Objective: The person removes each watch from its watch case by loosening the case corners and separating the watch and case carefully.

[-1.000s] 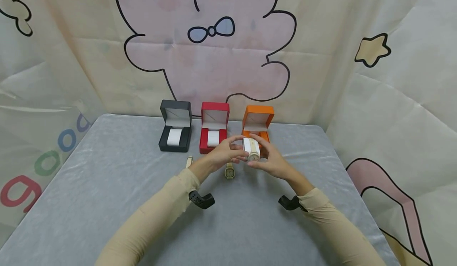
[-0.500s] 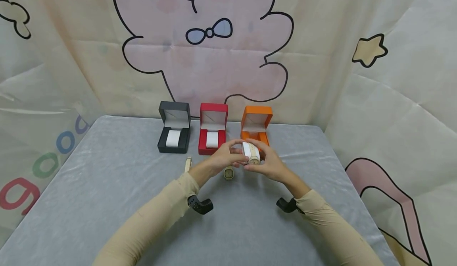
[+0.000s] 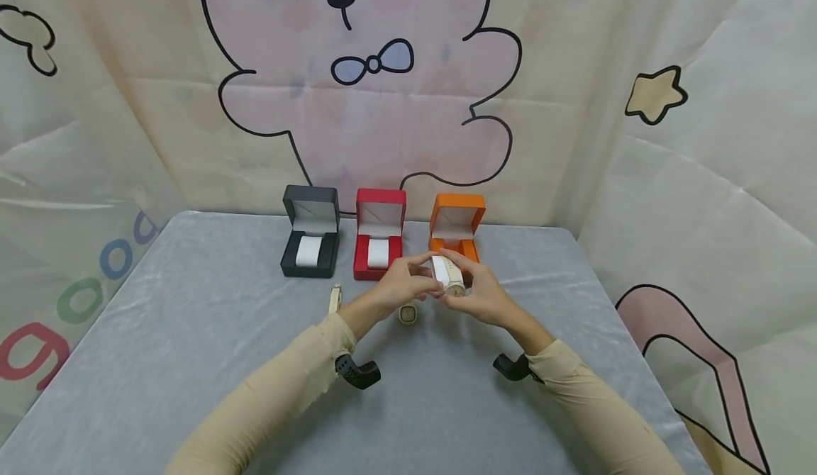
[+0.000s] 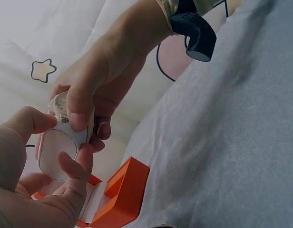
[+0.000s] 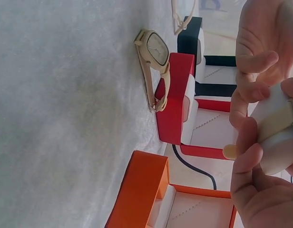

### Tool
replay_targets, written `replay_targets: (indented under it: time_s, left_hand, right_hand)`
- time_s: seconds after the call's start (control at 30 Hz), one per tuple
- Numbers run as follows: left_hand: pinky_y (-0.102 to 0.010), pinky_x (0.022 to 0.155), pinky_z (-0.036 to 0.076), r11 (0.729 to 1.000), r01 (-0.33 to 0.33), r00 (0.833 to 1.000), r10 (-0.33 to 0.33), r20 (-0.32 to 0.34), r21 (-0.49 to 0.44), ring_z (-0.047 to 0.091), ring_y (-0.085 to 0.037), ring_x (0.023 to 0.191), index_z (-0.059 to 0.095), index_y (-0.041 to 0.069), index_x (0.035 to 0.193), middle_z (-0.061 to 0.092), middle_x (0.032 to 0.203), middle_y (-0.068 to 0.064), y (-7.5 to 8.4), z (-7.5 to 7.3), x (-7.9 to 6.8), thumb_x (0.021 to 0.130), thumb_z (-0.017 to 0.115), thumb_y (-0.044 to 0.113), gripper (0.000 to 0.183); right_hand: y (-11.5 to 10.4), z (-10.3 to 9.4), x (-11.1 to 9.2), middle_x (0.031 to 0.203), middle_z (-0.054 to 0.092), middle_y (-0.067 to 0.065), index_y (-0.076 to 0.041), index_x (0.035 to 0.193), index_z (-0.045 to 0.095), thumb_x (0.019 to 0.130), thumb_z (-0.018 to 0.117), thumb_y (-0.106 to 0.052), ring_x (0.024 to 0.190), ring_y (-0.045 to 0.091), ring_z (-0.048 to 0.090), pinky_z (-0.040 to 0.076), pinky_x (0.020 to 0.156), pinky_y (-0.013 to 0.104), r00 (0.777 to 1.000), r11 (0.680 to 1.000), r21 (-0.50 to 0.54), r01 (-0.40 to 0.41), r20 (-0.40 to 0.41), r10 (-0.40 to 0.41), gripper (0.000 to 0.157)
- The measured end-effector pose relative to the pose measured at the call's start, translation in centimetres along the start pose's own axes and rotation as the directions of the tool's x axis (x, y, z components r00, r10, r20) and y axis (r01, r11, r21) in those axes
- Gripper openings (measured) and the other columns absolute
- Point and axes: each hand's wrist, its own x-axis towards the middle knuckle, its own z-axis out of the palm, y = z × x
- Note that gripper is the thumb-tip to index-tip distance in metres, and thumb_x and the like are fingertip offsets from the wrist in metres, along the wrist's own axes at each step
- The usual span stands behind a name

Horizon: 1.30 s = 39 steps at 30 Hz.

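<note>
A cream-strapped wristwatch [image 3: 454,288] is wrapped around a white watch cushion [image 3: 440,269], held up in front of the orange box. My left hand [image 3: 403,281] grips the cushion's left side with thumb and fingers. From the right, my right hand [image 3: 481,294] holds the cushion and watch; in the left wrist view its thumb [image 4: 79,111] presses beside the watch. The cushion's flat oval end [image 4: 57,152] faces the left wrist camera. Behind the hands stands the open orange watch box [image 3: 457,213], its base partly hidden.
An open black watch box [image 3: 311,205] and an open red one [image 3: 381,209] stand at the table's back, each with a white cushion. A square-faced beige watch [image 5: 156,50] lies before the red box. Another light watch [image 3: 335,298] is partly behind the left forearm.
Both hands have drawn the cushion and watch slightly toward me and tilted them a little. The view has shifted slightly. Boxes and other watches stay where they were.
</note>
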Motion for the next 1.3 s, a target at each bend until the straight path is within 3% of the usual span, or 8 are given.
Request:
replay_targets:
  time_s: [0.13, 0.33, 0.53, 0.73, 0.9, 1.03, 1.17, 1.3]
  left_hand:
    - [-0.035, 0.082, 0.059, 1.000, -0.004, 1.000, 0.004, -0.008, 0.013, 0.067, -0.018, 0.089, 0.045, 0.020, 0.154, 0.061, 0.130, -0.017, 0.2, -0.2, -0.2, 0.088, 0.077, 0.018, 0.073]
    - [-0.040, 0.086, 0.059, 1.000, -0.002, 1.000, 0.002, 0.004, 0.015, 0.066, -0.018, 0.090, 0.044, 0.020, 0.154, 0.061, 0.132, -0.018, 0.1, -0.4, -0.4, 0.089, 0.075, 0.014, 0.072]
    - [-0.032, 0.078, 0.057, 1.000, -0.006, 1.000, 0.005, 0.012, 0.011, 0.067, -0.015, 0.082, 0.044, 0.019, 0.154, 0.061, 0.130, -0.016, 0.0, -0.6, -0.6, 0.089, 0.074, 0.014, 0.072]
    - [-0.027, 0.074, 0.056, 1.000, -0.019, 0.999, 0.019, 0.041, 0.001, 0.072, -0.017, 0.084, 0.042, 0.020, 0.155, 0.063, 0.129, -0.017, 0.0, -1.3, -0.6, 0.091, 0.070, 0.012, 0.071]
    - [-0.028, 0.079, 0.056, 1.000, -0.006, 0.994, 0.007, 0.108, -0.007, 0.071, -0.032, 0.101, 0.041, 0.023, 0.156, 0.061, 0.136, -0.016, -0.1, -2.1, -0.7, 0.094, 0.068, 0.013, 0.068]
    - [-0.028, 0.080, 0.055, 1.000, -0.019, 0.991, 0.022, 0.133, -0.019, 0.070, -0.026, 0.098, 0.040, 0.023, 0.156, 0.057, 0.139, -0.017, 0.0, -2.4, -0.7, 0.094, 0.068, 0.014, 0.068]
    - [-0.036, 0.089, 0.056, 1.000, 0.001, 0.991, 0.001, 0.135, -0.022, 0.070, -0.021, 0.094, 0.039, 0.023, 0.156, 0.056, 0.141, -0.016, 0.1, -2.6, -0.8, 0.095, 0.068, 0.014, 0.068]
    - [-0.048, 0.101, 0.052, 1.000, 0.013, 0.988, -0.009, 0.152, -0.024, 0.069, -0.033, 0.105, 0.037, 0.023, 0.157, 0.054, 0.143, -0.016, 0.1, -2.9, -0.8, 0.095, 0.067, 0.014, 0.069]
  right_hand:
    - [-0.3, -0.2, 0.1, 0.121, 0.066, 0.024, -0.003, 0.153, 0.041, 0.081, 0.074, 0.005, 0.075, 0.014, 0.060, 0.049, 0.063, 0.022, 1.000, 1.000, -0.015, 0.001, 0.006, -0.001, 0.080]
    - [-0.3, -0.3, 0.2, 0.133, 0.062, 0.022, -0.006, 0.152, 0.045, 0.082, 0.074, 0.005, 0.073, 0.017, 0.062, 0.053, 0.063, 0.023, 1.000, 1.000, 0.007, -0.002, 0.030, 0.001, 0.076]
    - [-0.2, -0.2, 0.2, 0.132, 0.061, 0.021, -0.011, 0.149, 0.050, 0.082, 0.073, 0.003, 0.075, 0.022, 0.061, 0.054, 0.064, 0.025, 0.999, 1.000, 0.027, 0.004, 0.048, -0.005, 0.072]
    - [-0.5, -0.5, 0.2, 0.131, 0.055, 0.023, -0.011, 0.153, 0.045, 0.086, 0.070, 0.003, 0.068, 0.013, 0.059, 0.054, 0.061, 0.023, 0.996, 0.996, 0.084, 0.001, 0.094, -0.009, 0.073]
    - [-0.3, -0.9, 0.0, 0.153, 0.042, 0.020, -0.008, 0.157, 0.037, 0.090, 0.070, 0.002, 0.090, 0.015, 0.059, 0.056, 0.069, 0.022, 0.990, 0.983, 0.183, -0.015, 0.142, -0.011, 0.075]
    - [-0.1, -1.1, 0.0, 0.163, 0.029, 0.018, -0.007, 0.159, 0.030, 0.094, 0.067, 0.000, 0.106, 0.015, 0.055, 0.057, 0.079, 0.023, 0.986, 0.969, 0.249, -0.007, 0.162, -0.035, 0.075]
    - [-0.2, -1.3, -0.1, 0.158, 0.034, 0.020, -0.008, 0.160, 0.026, 0.098, 0.060, -0.003, 0.103, 0.013, 0.058, 0.055, 0.080, 0.024, 0.979, 0.958, 0.283, -0.036, 0.201, -0.023, 0.071]
    - [-0.3, -1.6, -0.3, 0.153, 0.038, 0.018, -0.015, 0.162, 0.025, 0.099, 0.058, -0.006, 0.099, 0.015, 0.059, 0.051, 0.078, 0.025, 0.971, 0.951, 0.296, -0.086, 0.238, 0.014, 0.071]
